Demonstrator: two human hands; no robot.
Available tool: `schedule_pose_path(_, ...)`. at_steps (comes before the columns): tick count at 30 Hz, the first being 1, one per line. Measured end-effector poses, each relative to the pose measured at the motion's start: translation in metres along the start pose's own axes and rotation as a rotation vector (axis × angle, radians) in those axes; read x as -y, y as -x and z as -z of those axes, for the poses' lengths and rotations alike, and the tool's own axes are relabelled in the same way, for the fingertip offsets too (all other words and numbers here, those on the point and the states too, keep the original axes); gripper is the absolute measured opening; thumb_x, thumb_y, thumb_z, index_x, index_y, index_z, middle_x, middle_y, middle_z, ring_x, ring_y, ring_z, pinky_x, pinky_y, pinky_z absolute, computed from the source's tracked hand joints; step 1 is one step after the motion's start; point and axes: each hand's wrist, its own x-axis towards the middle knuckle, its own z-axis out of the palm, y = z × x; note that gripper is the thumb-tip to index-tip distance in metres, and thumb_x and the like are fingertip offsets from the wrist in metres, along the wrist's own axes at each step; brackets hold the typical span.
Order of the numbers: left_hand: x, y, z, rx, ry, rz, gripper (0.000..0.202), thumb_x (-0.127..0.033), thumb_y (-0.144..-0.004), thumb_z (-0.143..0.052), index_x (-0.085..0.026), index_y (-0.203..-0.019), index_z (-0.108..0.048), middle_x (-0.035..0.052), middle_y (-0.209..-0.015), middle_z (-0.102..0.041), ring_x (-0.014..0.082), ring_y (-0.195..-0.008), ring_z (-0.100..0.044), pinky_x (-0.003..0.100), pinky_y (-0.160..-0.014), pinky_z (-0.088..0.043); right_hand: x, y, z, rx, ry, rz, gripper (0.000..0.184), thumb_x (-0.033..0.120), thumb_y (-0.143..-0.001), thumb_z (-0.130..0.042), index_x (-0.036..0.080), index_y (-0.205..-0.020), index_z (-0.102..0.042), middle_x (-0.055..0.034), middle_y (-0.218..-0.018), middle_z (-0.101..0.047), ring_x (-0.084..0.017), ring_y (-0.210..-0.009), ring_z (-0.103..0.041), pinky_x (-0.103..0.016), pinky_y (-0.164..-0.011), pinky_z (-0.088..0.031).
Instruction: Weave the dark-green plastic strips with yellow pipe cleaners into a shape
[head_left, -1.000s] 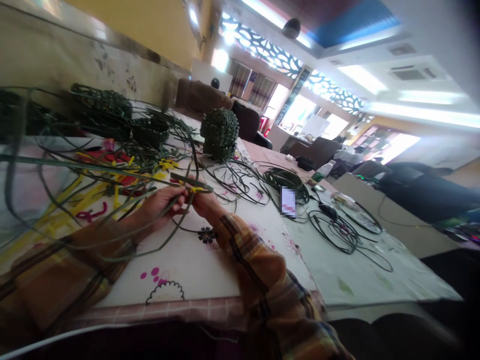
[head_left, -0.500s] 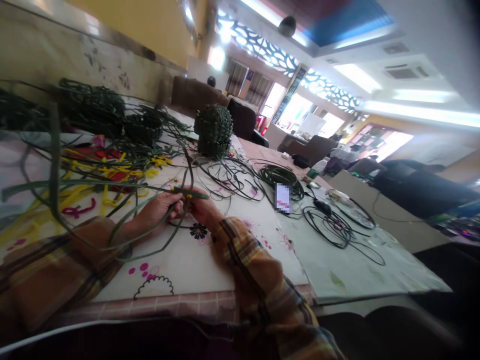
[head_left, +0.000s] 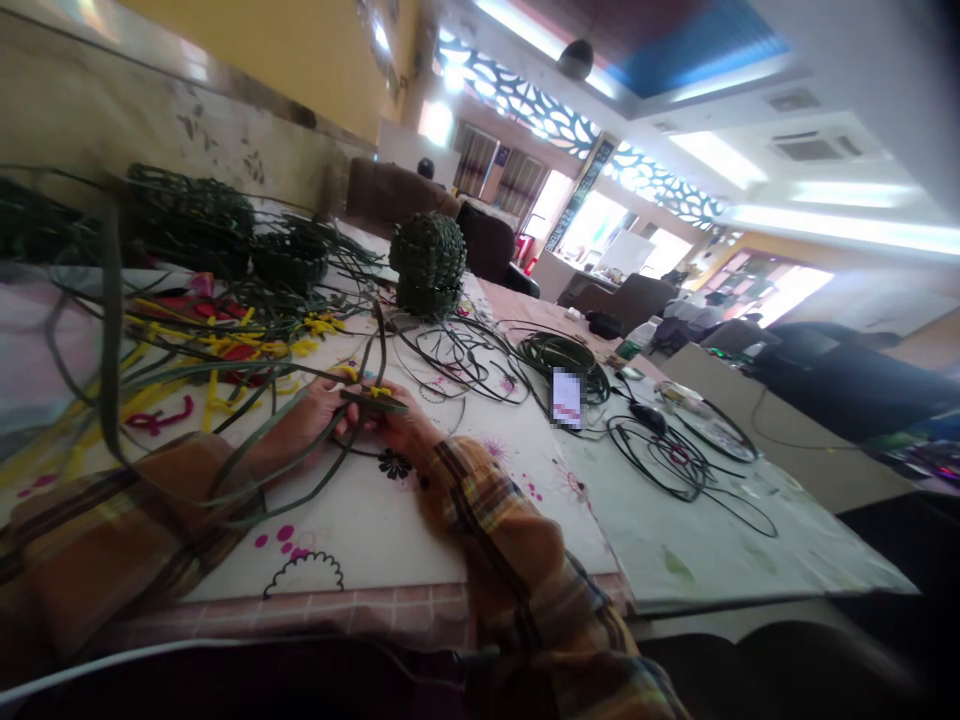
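Both my hands meet over the flowered white tablecloth. My left hand [head_left: 315,415] is closed on dark green weaving strips [head_left: 300,490], whose long ends loop back over my left forearm. From the other side my right hand [head_left: 401,418] is closed around the same crossing of strips. Yellow twist ties [head_left: 381,392] sit at the crossing, and a short flat green piece lies across it. My fingertips are partly hidden behind the strips. Beyond my hands, a rounded woven green piece [head_left: 427,262] stands on the table.
Yellow and red ties [head_left: 225,335] and more green strips crowd the table's left. Woven green baskets [head_left: 191,215] stand behind them. To the right lie coiled dark strips [head_left: 559,358], a small blurred card [head_left: 567,398], a black mouse [head_left: 646,417] and a clear bottle [head_left: 637,338].
The short flat green piece at the crossing has tilted and dropped slightly, showing more of the yellow ties. My hands have stayed nearly in place, with the strips between them.
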Motion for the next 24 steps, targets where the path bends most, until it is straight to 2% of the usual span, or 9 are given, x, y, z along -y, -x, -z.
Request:
schedule_pose_path(2, 0.001, -0.003, 0.004, 0.003, -0.100, -0.060, 0.015, -0.019, -0.074, -0.074, -0.016, -0.069, -0.060, -0.0023, -0.049, -0.058, 0.0061, -0.034, -0.042, 0.016, -0.037, -0.032, 0.000, -0.001, 0.000, 0.024, 0.008, -0.017, 0.013, 0.023, -0.081, -0.068, 0.017, -0.077, -0.057, 0.0018, -0.054, -0.058, -0.008, -0.044, -0.047, -0.016, -0.039, -0.026)
schedule_pose_path(6, 0.002, -0.010, 0.012, -0.006, -0.287, -0.115, 0.031, -0.021, -0.078, -0.071, -0.013, -0.050, -0.059, 0.0026, -0.046, -0.057, 0.0059, -0.036, -0.046, 0.016, -0.039, -0.035, -0.001, -0.002, -0.001, -0.021, -0.052, -0.106, 0.017, 0.012, -0.081, -0.062, 0.016, -0.067, -0.052, 0.0052, -0.049, -0.050, -0.003, -0.038, -0.028, -0.015, -0.036, -0.017)
schedule_pose_path(10, -0.004, -0.008, 0.009, -0.102, -0.260, -0.106, 0.020, -0.017, -0.076, -0.073, -0.014, -0.059, -0.063, 0.0019, -0.048, -0.059, 0.0074, -0.034, -0.046, 0.016, -0.035, -0.033, -0.003, 0.000, -0.005, -0.079, -0.099, -0.133, 0.013, 0.002, -0.075, -0.055, 0.014, -0.070, -0.053, 0.0061, -0.050, -0.049, -0.002, -0.038, -0.025, -0.014, -0.036, -0.016)
schedule_pose_path(15, -0.014, -0.003, 0.001, -0.171, -0.262, -0.074, 0.012, -0.014, -0.069, -0.079, -0.014, -0.069, -0.067, 0.0001, -0.059, -0.063, 0.0107, -0.048, -0.057, 0.017, -0.044, -0.048, 0.000, 0.009, -0.013, -0.130, -0.066, -0.033, 0.018, -0.001, -0.066, -0.050, 0.014, -0.075, -0.054, 0.0064, -0.054, -0.050, -0.001, -0.037, -0.023, -0.015, -0.037, -0.019)
schedule_pose_path(17, -0.013, -0.004, 0.002, -0.190, -0.252, -0.098, 0.013, -0.014, -0.066, -0.081, -0.013, -0.071, -0.070, 0.0002, -0.065, -0.066, 0.0110, -0.054, -0.060, 0.018, -0.050, -0.053, 0.002, 0.013, -0.015, -0.172, -0.016, -0.016, 0.017, 0.001, -0.067, -0.053, 0.016, -0.075, -0.052, 0.0087, -0.052, -0.045, -0.002, -0.037, -0.024, -0.016, -0.037, -0.019)
schedule_pose_path(20, -0.011, -0.008, 0.006, -0.183, -0.173, -0.085, 0.015, -0.016, -0.065, -0.082, -0.012, -0.075, -0.071, 0.0027, -0.075, -0.070, 0.0123, -0.061, -0.064, 0.021, -0.057, -0.056, 0.006, 0.016, -0.017, -0.165, 0.054, -0.005, 0.017, 0.004, -0.068, -0.054, 0.017, -0.077, -0.053, 0.0099, -0.052, -0.042, -0.003, -0.037, -0.026, -0.017, -0.038, -0.023)
schedule_pose_path(24, -0.011, -0.012, 0.011, -0.202, -0.051, -0.027, 0.013, -0.012, -0.067, -0.081, -0.012, -0.075, -0.071, 0.0018, -0.071, -0.069, 0.0114, -0.059, -0.063, 0.019, -0.055, -0.054, 0.010, 0.018, -0.016, -0.152, 0.231, 0.019, 0.011, 0.009, -0.073, -0.053, 0.017, -0.080, -0.056, 0.0060, -0.057, -0.051, -0.006, -0.039, -0.035, -0.022, -0.041, -0.034)
